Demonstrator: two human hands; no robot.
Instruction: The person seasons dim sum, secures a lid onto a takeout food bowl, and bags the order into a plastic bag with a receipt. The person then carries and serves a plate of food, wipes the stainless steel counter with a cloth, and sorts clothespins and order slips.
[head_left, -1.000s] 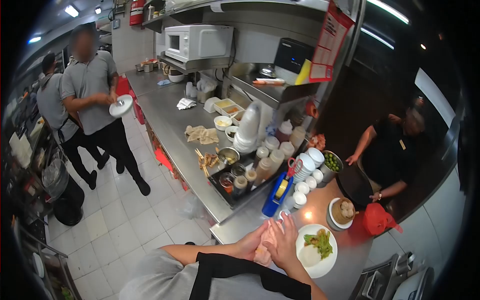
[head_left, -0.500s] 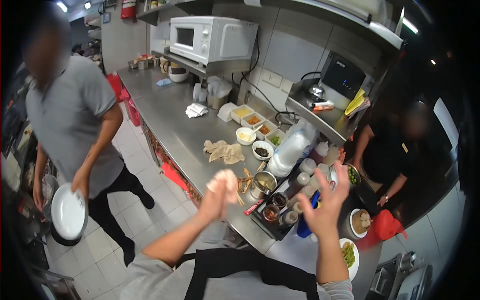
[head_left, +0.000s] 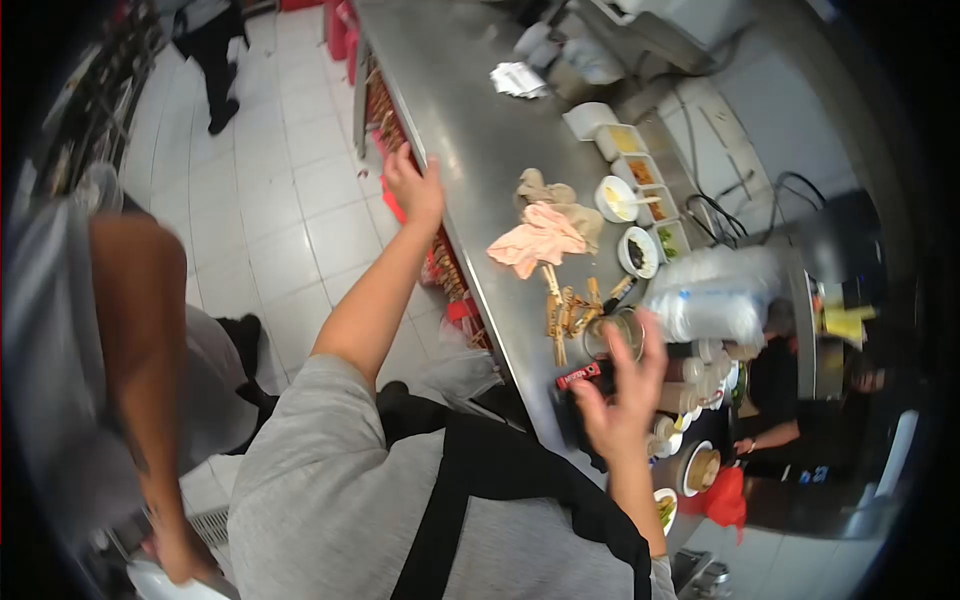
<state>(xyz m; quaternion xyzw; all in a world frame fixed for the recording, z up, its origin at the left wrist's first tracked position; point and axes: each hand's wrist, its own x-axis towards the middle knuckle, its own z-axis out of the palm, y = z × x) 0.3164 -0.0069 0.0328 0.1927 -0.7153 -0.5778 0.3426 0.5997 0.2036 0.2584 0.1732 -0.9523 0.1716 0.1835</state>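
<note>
My left hand (head_left: 414,190) is empty, its fingers stretched out beside the steel counter's front edge. A pale pink cloth (head_left: 538,240) lies crumpled on the counter, partly over a beige cloth (head_left: 545,190). Above the counter's near end, my right hand (head_left: 625,400) has its fingers spread and holds nothing I can see. Behind its fingers is a small round metal pot (head_left: 608,335), partly hidden. Wooden clothespin-like pieces (head_left: 572,312) lie next to the pot, and a red-and-black packet (head_left: 579,374) is close to my right thumb.
Along the back of the steel counter (head_left: 440,80) stand two white bowls (head_left: 616,199), topping containers (head_left: 640,172) and plastic-wrapped stacks (head_left: 715,295). A co-worker in grey (head_left: 170,370) is close on my left. Another person in black (head_left: 775,400) stands beyond the counter. Bottles (head_left: 685,370) crowd the right side.
The pink cloth has left my left hand and lies on the counter. That hand has opened and moved to the counter's front edge. My view has turned, and the grey-shirted co-worker is closer.
</note>
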